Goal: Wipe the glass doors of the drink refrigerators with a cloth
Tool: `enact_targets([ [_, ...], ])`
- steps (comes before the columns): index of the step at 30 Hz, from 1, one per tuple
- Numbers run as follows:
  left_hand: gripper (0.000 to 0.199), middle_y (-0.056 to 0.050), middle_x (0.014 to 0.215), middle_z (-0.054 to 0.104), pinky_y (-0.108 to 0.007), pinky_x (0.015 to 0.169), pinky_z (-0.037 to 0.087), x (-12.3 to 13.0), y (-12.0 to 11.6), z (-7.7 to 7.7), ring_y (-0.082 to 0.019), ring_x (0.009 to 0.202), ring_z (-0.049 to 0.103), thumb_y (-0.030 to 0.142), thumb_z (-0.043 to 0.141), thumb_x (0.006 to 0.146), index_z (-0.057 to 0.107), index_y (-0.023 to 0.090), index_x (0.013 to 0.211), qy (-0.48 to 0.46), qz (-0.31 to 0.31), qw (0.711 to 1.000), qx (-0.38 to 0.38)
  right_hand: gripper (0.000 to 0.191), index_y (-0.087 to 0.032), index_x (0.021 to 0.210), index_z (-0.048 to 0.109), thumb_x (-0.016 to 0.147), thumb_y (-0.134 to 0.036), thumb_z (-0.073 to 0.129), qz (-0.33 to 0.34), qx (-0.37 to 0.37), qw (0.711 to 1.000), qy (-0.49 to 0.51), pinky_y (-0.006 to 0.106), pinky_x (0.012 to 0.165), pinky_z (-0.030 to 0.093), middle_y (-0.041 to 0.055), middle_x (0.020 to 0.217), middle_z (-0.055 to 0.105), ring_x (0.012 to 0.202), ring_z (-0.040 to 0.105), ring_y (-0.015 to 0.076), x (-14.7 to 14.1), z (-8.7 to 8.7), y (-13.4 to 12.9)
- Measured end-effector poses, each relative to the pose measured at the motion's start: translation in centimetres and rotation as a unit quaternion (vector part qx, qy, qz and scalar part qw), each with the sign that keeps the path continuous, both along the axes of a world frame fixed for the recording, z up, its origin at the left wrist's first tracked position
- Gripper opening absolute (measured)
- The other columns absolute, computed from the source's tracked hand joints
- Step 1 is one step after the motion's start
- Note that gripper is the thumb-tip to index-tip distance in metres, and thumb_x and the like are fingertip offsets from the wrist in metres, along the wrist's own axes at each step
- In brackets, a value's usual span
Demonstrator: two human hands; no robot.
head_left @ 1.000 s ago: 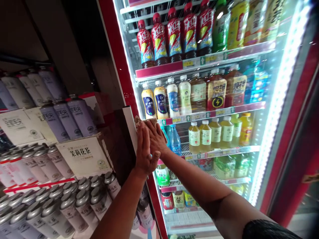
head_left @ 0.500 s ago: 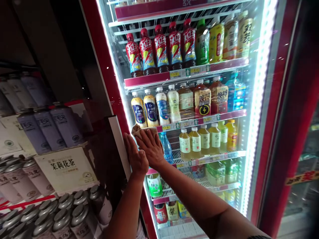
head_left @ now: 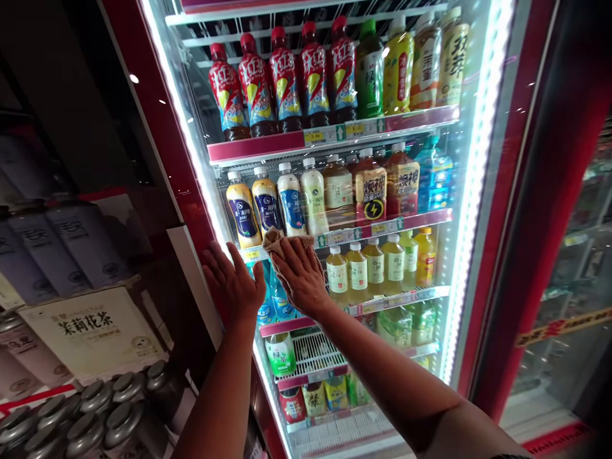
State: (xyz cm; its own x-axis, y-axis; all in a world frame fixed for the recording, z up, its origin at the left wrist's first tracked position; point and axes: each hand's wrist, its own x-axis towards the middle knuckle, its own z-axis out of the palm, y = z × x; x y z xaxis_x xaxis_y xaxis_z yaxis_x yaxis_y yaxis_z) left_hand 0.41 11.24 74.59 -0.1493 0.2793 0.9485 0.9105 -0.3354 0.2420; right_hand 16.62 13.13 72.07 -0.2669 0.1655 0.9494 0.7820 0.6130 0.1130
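Observation:
My right hand [head_left: 302,274] presses a brown cloth [head_left: 273,241] flat against the glass door [head_left: 306,252] of a lit drinks cooler. Its fingers lie over the cloth, whose crumpled corner sticks out past the fingertips. Over on the door's red left frame [head_left: 179,197], my left hand [head_left: 234,280] rests with fingers stretched and thumb apart; it holds nothing. Behind the glass near the cloth stand white-capped bottles with dark blue labels [head_left: 243,213], and blue bottles [head_left: 282,296] partly hidden by my hands.
Red-capped tea bottles [head_left: 287,83] line an upper cooler shelf. To the left are grey-lidded cans [head_left: 95,414], purple canisters [head_left: 81,242] and a cream box [head_left: 90,328]. A white panel edge [head_left: 191,268] runs beside the cooler. Another glass-fronted unit [head_left: 559,319] stands at right.
My right hand has slid the cloth rightward across the glass, away from my left hand. My left hand's fingers have spread on the frame. The view has shifted, moving the cooler left in the picture.

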Motion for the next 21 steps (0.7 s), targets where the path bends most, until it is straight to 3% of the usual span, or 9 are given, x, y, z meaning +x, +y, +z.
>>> enact_targets([
  [3,0.082,-0.023,0.174,0.005,-0.071,0.126,-0.001,-0.2,-0.2,-0.2,-0.039,0.162,-0.006,0.060,0.040,0.102,0.025,0.010,0.165,0.011,0.010,1.000,-0.015,0.077,-0.037,0.168,0.013,0.103,-0.029,0.054,-0.015,0.008,1.000,0.013,0.053,0.135,0.012,-0.0005,0.175,0.018,0.163,0.011,0.0236,2.2,-0.2,0.2],
  [8,0.083,-0.026,0.173,0.006,-0.073,0.124,-0.001,-0.2,-0.2,-0.4,-0.041,0.161,-0.005,0.059,0.040,0.102,0.024,0.008,0.165,0.019,0.029,0.999,-0.025,0.081,-0.037,0.168,0.004,0.104,-0.025,0.051,-0.042,0.023,0.991,0.124,0.066,0.132,0.010,0.0029,0.177,0.008,0.163,0.009,0.0309,4.1,1.5,1.0],
  [11,0.082,-0.027,0.172,0.008,-0.074,0.124,-0.001,-0.1,-0.1,-0.5,-0.041,0.161,-0.006,0.058,0.040,0.102,0.025,0.008,0.165,0.019,0.038,0.999,-0.019,0.084,-0.036,0.168,0.000,0.103,-0.025,0.052,-0.030,0.017,0.993,0.113,0.064,0.132,0.014,0.0025,0.177,0.005,0.163,0.007,0.0314,3.9,1.5,1.0],
  [16,0.079,-0.021,0.174,0.003,-0.072,0.125,-0.004,0.0,-0.5,-0.4,-0.040,0.161,-0.007,0.058,0.043,0.101,0.027,0.014,0.165,0.025,0.033,0.999,-0.009,0.085,-0.039,0.167,0.001,0.103,-0.027,0.055,-0.035,0.012,0.999,0.039,0.059,0.134,0.012,-0.0010,0.176,0.008,0.163,0.010,0.0265,6.1,-0.2,0.7],
  [21,0.079,-0.022,0.174,0.004,-0.072,0.125,-0.005,0.3,-0.6,-0.4,-0.039,0.161,-0.008,0.058,0.042,0.102,0.026,0.013,0.165,0.031,0.036,0.999,0.004,0.085,-0.040,0.167,-0.001,0.103,-0.024,0.053,-0.062,0.022,0.992,0.111,0.066,0.132,0.010,0.0002,0.177,0.004,0.163,0.010,0.0309,8.8,0.9,1.3],
])
